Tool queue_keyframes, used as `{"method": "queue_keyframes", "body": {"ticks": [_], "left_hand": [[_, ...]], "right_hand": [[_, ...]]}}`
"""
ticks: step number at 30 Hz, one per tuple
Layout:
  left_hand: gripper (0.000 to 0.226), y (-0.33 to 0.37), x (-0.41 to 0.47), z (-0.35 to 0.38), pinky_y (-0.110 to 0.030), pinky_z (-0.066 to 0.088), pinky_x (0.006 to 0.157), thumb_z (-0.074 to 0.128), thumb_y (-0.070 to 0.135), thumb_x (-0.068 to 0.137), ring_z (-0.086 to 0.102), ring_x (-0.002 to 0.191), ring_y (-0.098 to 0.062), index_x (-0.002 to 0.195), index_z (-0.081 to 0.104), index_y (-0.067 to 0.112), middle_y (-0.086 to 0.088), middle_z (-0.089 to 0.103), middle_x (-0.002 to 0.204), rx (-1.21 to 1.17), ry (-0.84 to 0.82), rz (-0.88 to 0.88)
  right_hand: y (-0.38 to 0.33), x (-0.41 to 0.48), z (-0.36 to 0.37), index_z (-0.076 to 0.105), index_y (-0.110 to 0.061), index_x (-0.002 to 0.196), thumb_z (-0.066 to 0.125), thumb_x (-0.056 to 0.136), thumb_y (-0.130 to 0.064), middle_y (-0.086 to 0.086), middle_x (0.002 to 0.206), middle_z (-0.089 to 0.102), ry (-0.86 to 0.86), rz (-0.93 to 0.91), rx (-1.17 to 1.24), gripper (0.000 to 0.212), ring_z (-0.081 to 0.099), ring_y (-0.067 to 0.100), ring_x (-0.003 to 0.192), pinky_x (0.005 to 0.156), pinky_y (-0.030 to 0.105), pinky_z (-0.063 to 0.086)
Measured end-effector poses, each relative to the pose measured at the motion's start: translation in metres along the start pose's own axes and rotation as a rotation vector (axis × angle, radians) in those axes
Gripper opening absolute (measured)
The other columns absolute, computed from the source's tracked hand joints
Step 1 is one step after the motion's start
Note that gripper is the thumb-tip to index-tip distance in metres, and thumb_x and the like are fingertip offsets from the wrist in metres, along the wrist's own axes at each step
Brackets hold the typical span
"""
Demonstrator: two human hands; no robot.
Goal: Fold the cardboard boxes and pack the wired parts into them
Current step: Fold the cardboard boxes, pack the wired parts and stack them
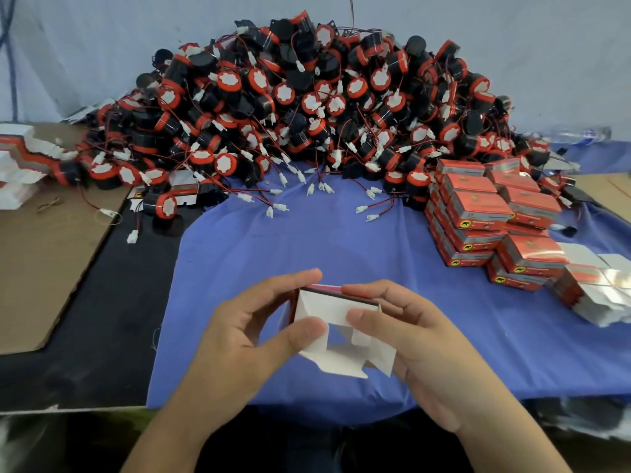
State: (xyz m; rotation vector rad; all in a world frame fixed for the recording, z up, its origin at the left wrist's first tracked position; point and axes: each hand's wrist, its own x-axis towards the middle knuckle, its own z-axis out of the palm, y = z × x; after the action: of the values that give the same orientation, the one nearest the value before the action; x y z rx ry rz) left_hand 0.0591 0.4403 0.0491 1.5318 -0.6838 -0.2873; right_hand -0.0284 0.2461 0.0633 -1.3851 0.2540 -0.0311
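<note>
Head view – cardboard box: the half-folded cardboard box (336, 310) is held above the near edge of the blue cloth (341, 240), its open end toward the person and its white flaps spread out.
Left hand: the left hand (246, 331) pinches the box's left side, with the thumb on a white flap and the fingers over the top edge.
Right hand: the right hand (423, 339) pinches the right side in the same way, thumb on the inner panel and forefinger along the top.
Wired parts: the pile of wired parts (307, 107) lies heaped at the far side, well apart from the hands, with leads and white plugs trailing onto the cloth.
Finished stack: the closed red boxes (495, 227) are stacked to the right.
Flat blanks: unfolded blanks (597, 291) lie just beside that stack.
Box handling: it is probably light, thin card that creases readily and crushes if squeezed, so it is best taken at the corners and fold lines, not mid-panel.
Part handling: each looks like a rigid, smooth plastic drum, likely heavier than the box. The tangled wires may drag neighbouring parts along, so it is better gripped by the body than by the lead.
</note>
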Motion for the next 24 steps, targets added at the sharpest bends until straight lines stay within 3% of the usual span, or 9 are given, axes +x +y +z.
{"method": "queue_keyframes", "body": {"ticks": [4,7,10,14,17,19,21,23,24], "left_hand": [[0.044,-0.004,0.001,0.01,-0.024,0.055,0.094,0.089,0.026,0.076,0.07,0.112,-0.015,0.117,0.076,0.034,0.004,0.077,0.114,-0.028,0.164,-0.033],[0.046,-0.004,0.0,0.011,-0.025,0.056,0.093,0.087,0.027,0.073,0.072,0.11,-0.013,0.117,0.076,0.034,0.005,0.077,0.114,-0.1,0.204,-0.074],[0.046,-0.004,-0.002,0.014,-0.023,0.056,0.091,0.09,0.025,0.074,0.072,0.11,-0.014,0.116,0.076,0.036,0.005,0.078,0.113,-0.091,0.217,-0.052],[0.042,-0.005,-0.005,0.024,-0.028,0.054,0.097,0.087,0.026,0.079,0.068,0.119,-0.016,0.118,0.074,0.036,0.009,0.075,0.121,-0.044,0.26,0.031],[0.036,-0.006,-0.006,0.03,-0.032,0.053,0.099,0.082,0.026,0.081,0.066,0.122,-0.018,0.114,0.072,0.034,0.009,0.073,0.124,0.008,0.306,0.104],[0.031,-0.007,-0.006,0.032,-0.034,0.056,0.096,0.084,0.019,0.08,0.068,0.119,-0.018,0.105,0.069,0.031,0.006,0.073,0.123,-0.069,0.333,0.088],[0.029,-0.007,-0.005,0.031,-0.031,0.057,0.094,0.088,0.017,0.078,0.069,0.116,-0.018,0.094,0.065,0.025,0.005,0.074,0.122,-0.143,0.379,0.053],[0.025,-0.008,-0.005,0.028,-0.024,0.057,0.088,0.084,0.018,0.076,0.07,0.114,-0.016,0.087,0.063,0.02,0.006,0.075,0.121,-0.195,0.424,0.031],[0.022,-0.007,-0.005,0.027,-0.023,0.057,0.087,0.082,0.02,0.075,0.07,0.115,-0.015,0.086,0.063,0.019,0.006,0.075,0.121,-0.206,0.429,0.031]], "right_hand": [[0.001,-0.002,0.0,0.072,-0.033,0.127,0.06,0.1,-0.04,0.0,0.129,0.071,-0.063,-0.048,0.042,0.031,0.066,0.018,0.122,0.085,0.03,0.06],[0.003,-0.007,-0.007,0.053,-0.035,0.147,0.058,0.096,-0.032,0.002,0.144,0.061,-0.173,-0.006,0.24,0.052,0.058,0.025,0.134,0.097,0.035,0.056],[0.012,-0.007,-0.007,0.045,-0.029,0.152,0.06,0.095,-0.027,0.002,0.146,0.06,-0.184,-0.105,0.123,0.059,0.058,0.025,0.133,0.1,0.036,0.055],[0.024,0.0,0.01,0.055,-0.026,0.14,0.065,0.094,-0.023,0.005,0.12,0.075,0.051,-0.251,-0.058,0.047,0.07,0.012,0.098,0.079,0.023,0.056],[0.031,0.002,0.017,0.05,-0.036,0.123,0.069,0.088,-0.028,0.009,0.11,0.077,0.148,-0.295,-0.034,0.041,0.071,0.022,0.086,0.075,0.041,0.058],[0.031,0.001,0.018,0.045,-0.03,0.106,0.068,0.095,-0.031,0.002,0.099,0.076,0.175,-0.383,-0.076,0.024,0.066,0.015,0.074,0.066,0.034,0.055],[0.032,-0.002,0.014,0.049,-0.022,0.098,0.056,0.102,-0.044,-0.01,0.095,0.071,0.132,-0.421,-0.114,0.023,0.063,0.004,0.081,0.073,0.019,0.053],[0.029,-0.007,0.01,0.054,-0.017,0.099,0.054,0.1,-0.053,-0.008,0.116,0.068,0.022,-0.372,-0.088,0.036,0.063,0.009,0.104,0.088,0.023,0.054],[0.029,-0.009,0.007,0.054,-0.017,0.101,0.061,0.097,-0.05,-0.004,0.123,0.065,-0.033,-0.346,-0.093,0.034,0.062,0.012,0.104,0.088,0.023,0.054]]}}
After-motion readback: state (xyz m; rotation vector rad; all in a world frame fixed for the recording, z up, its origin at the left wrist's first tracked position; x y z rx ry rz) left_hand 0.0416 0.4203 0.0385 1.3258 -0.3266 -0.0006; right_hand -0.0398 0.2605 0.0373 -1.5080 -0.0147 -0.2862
